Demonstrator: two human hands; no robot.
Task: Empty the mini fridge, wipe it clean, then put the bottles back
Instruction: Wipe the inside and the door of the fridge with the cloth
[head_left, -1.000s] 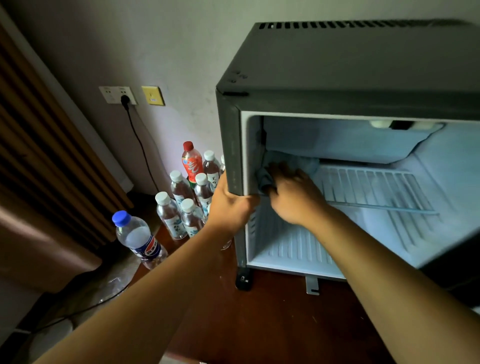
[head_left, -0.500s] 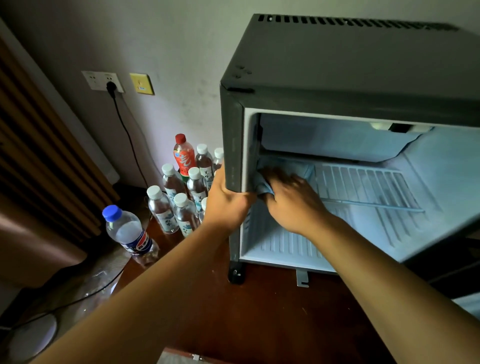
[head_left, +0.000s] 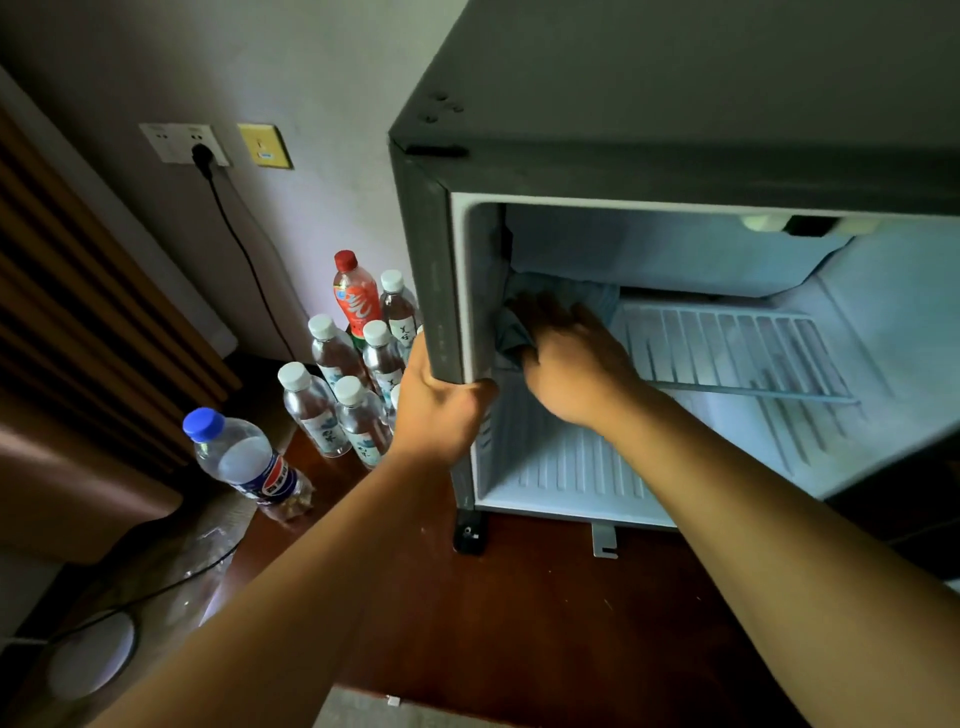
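The dark grey mini fridge stands open with no bottles inside; its wire shelf is bare. My right hand presses a blue-grey cloth against the inner left wall at shelf height, fingers spread flat over it. My left hand grips the fridge's front left edge, thumb curled onto the white inner frame. Several clear water bottles with white caps and a red-capped drink bottle stand on the floor left of the fridge. A blue-capped Pepsi bottle stands nearer me.
A black cable runs from a wall socket down behind the bottles. A wooden slatted panel and a brown surface fill the left. The fridge sits on a dark wooden surface, whose front edge is near the bottom.
The view has shifted closer and slightly lower on the fridge. My right hand with the cloth has slid a little along the left inner wall. My left hand keeps its grip on the frame.
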